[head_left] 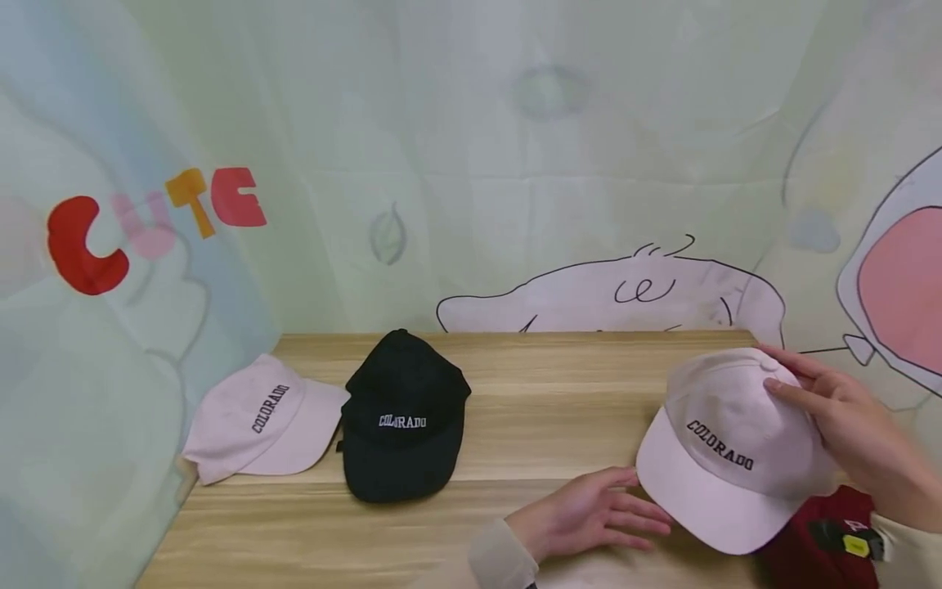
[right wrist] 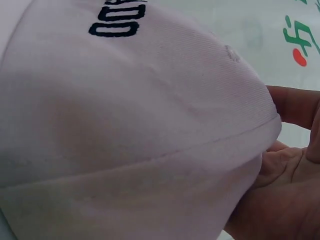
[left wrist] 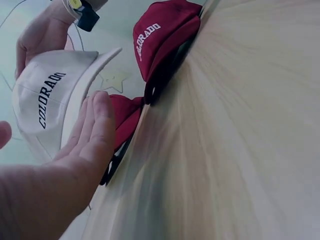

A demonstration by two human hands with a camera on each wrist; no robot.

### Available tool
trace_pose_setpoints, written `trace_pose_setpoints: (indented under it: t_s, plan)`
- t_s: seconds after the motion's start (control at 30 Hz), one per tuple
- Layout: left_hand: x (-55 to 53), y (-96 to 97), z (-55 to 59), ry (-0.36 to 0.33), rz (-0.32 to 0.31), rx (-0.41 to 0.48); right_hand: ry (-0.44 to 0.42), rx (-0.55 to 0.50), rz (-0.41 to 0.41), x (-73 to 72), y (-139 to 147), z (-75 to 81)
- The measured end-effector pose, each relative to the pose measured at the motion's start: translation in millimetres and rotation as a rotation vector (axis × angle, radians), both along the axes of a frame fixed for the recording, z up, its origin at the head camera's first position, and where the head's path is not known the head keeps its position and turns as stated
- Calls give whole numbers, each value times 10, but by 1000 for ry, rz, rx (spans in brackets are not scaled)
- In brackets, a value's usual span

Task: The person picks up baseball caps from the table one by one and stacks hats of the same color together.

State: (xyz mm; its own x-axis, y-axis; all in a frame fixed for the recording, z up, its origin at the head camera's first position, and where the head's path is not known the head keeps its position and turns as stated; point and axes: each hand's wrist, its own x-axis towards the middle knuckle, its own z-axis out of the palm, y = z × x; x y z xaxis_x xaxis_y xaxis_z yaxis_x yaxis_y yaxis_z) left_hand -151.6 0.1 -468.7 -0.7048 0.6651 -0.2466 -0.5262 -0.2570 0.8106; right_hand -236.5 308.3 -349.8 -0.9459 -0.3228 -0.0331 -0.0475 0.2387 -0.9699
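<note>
A pale pink baseball cap (head_left: 736, 442) with black COLORADO lettering is held up at the right side of the table. My right hand (head_left: 846, 409) grips it by the crown, near the top button. In the right wrist view the cap's pale cloth (right wrist: 125, 120) fills most of the picture, and part of the right hand (right wrist: 290, 175) shows at its edge. Beside the brim, my left hand (head_left: 589, 519) has its fingers extended. The left wrist view shows the left hand (left wrist: 75, 160) in front of the brim; whether they touch I cannot tell.
A second pink cap (head_left: 257, 421) and a black cap (head_left: 403, 425) lie on the left of the wooden table (head_left: 552, 409). Dark red caps (left wrist: 162, 37) sit on the right, partly hidden under the held cap in the head view. Printed cloth (head_left: 441, 164) stands behind.
</note>
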Motion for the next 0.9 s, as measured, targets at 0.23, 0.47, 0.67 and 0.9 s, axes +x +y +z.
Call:
trace_pose_setpoints:
  t_s: [0.23, 0.47, 0.67, 0.9]
  plan:
    - [144, -262, 46, -9, 24, -31, -16, 200, -9, -77, -321, 18]
    - [240, -478, 67, -52, 100, -57, 60, 239, 26, -193, -667, -38]
    - [342, -656, 28, -86, 205, -66, 85, 250, 60, -291, -1080, -84]
    - [458, -811, -35, -123, 333, -72, 128, 244, 100, -410, -1531, -175]
